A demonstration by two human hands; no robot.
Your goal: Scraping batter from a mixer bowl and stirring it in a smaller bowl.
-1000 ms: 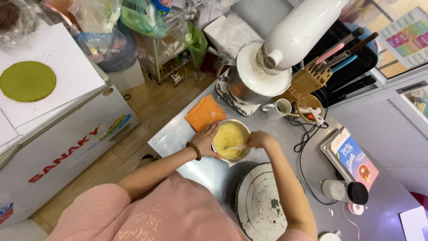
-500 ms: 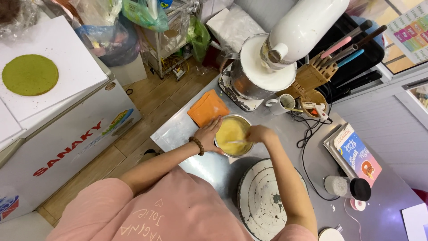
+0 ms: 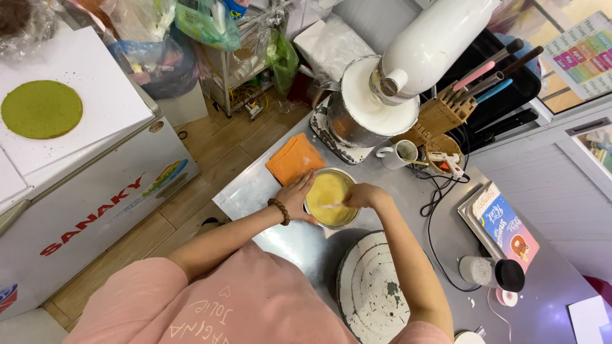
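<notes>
Orange cloth (image 3: 294, 158) near tabletop's far left edge, white stand mixer (image 3: 408, 70) at far edge, white mug (image 3: 399, 154) beside it, wooden knife block (image 3: 440, 114) behind, round white turntable (image 3: 373, 290) at near edge, green cake round (image 3: 41, 109) on chest freezer (image 3: 95, 191).

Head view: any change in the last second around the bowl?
Almost none. The right hand shifts slightly with its utensil in the yellow batter; the left hand stays on the metal bowl. Orange cloth, mixer and turntable unmoved.
</notes>
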